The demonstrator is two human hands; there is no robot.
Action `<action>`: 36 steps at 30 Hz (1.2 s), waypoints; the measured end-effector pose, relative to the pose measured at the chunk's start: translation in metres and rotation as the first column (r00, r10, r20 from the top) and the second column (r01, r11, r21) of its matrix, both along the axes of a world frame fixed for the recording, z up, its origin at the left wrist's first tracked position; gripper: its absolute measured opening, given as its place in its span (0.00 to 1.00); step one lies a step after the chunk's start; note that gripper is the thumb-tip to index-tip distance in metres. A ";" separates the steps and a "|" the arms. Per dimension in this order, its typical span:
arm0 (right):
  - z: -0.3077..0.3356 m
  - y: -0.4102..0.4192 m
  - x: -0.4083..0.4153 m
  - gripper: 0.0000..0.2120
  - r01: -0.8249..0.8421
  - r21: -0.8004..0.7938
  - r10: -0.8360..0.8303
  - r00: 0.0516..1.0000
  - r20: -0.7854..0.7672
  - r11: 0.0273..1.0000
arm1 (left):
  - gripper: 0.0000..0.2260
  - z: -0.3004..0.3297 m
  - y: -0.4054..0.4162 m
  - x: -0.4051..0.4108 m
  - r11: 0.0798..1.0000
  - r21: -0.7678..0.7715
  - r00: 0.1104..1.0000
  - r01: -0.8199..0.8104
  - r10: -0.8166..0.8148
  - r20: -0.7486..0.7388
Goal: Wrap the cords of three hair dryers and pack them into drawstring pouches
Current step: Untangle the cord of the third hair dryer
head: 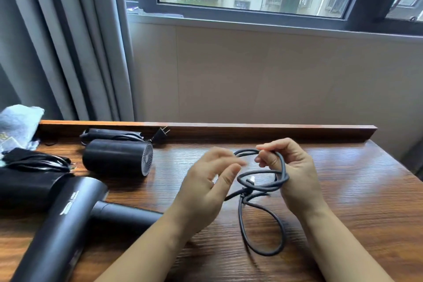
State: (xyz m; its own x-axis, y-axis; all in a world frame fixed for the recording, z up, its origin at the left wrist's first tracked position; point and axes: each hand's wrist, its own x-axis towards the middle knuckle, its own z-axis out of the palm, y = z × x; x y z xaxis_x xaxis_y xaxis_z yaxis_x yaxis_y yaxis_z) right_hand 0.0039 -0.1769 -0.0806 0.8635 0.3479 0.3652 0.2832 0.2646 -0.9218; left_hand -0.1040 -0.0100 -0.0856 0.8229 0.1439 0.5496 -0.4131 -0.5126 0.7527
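A black hair dryer [61, 220] lies at the near left of the wooden table [343, 190], its handle pointing right. Its black cord [263, 224] runs to the middle, coiled in loose loops. My right hand [290, 171] pinches the top of the coil, with the loops hanging below and resting on the table. My left hand [210, 181] hovers just left of the coil, blurred, fingers spread, holding nothing. A second black dryer [119, 158] lies at the back left with its cord bundled and its plug [160, 135] against the rail. A black pouch [27, 181] lies at the far left.
A raised wooden rail [251, 130] borders the table's far edge, below a beige wall and a window. Grey curtains [57, 41] hang at the left. A pale cloth item [16, 126] sits at the table's far left corner.
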 end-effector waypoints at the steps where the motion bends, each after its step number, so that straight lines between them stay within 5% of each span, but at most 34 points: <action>1: 0.001 0.000 -0.001 0.05 -0.016 0.022 0.016 1.000 -0.009 1.000 | 0.13 -0.001 0.001 0.001 0.997 0.020 0.997 -0.076 0.076 0.006; 4: 0.002 0.002 -0.004 0.05 -0.092 0.028 0.093 0.995 -0.022 0.995 | 0.23 -0.005 0.003 0.004 0.995 -0.026 0.983 -0.101 0.096 -0.158; 7: 0.002 0.003 -0.006 0.07 -0.180 0.006 0.180 0.983 -0.030 0.984 | 0.13 -0.003 -0.001 0.008 0.937 -0.336 0.970 -0.090 0.006 -0.242; 11: -0.005 0.005 -0.005 0.05 -0.131 -0.178 0.152 0.982 0.112 0.975 | 0.08 0.000 -0.001 0.009 0.864 -0.468 0.968 -0.187 0.081 -0.238; 16: -0.008 0.003 0.001 0.09 -0.040 -0.429 0.089 0.991 0.097 0.903 | 0.07 0.010 0.010 0.011 0.667 -0.691 0.959 -0.279 0.161 -0.232; 20: -0.009 0.006 0.002 0.05 -0.120 -0.326 0.102 0.992 -0.071 0.938 | 0.09 0.020 0.028 0.015 0.451 -0.821 0.928 -0.350 0.290 -0.236; 24: -0.003 0.005 0.005 0.04 -0.242 -0.116 0.197 0.930 -0.309 0.963 | 0.14 0.012 0.030 0.017 0.512 -0.709 0.872 -0.485 0.342 -0.350; 26: 0.000 0.001 0.005 0.07 -0.284 0.053 0.279 0.861 -0.425 0.957 | 0.20 0.008 0.028 0.015 0.633 -0.551 0.839 -0.543 0.423 -0.342; 27: 0.001 0.000 0.004 0.07 -0.306 0.109 0.322 0.837 -0.442 0.946 | 0.22 0.009 0.027 0.012 0.703 -0.397 0.807 -0.591 0.527 -0.268; 29: -0.002 0.003 0.001 0.09 -0.316 0.062 0.312 0.851 -0.422 0.947 | 0.21 0.012 0.022 0.005 0.794 -0.072 0.781 -0.604 0.607 0.148; 31: -0.009 0.006 -0.001 0.09 -0.289 -0.094 0.245 0.914 -0.324 0.953 | 0.16 0.010 0.013 0.001 0.849 0.238 0.830 -0.473 0.338 0.444; 33: -0.013 0.007 -0.002 0.10 -0.316 -0.153 0.275 0.931 -0.239 0.936 | 0.16 0.004 0.009 0.004 0.817 0.488 0.919 -0.307 0.122 0.374; 36: -0.011 0.006 -0.004 0.09 -0.373 -0.180 0.338 0.921 -0.196 0.910 | 0.22 -0.011 0.013 0.012 0.742 0.614 0.963 -0.270 0.215 0.163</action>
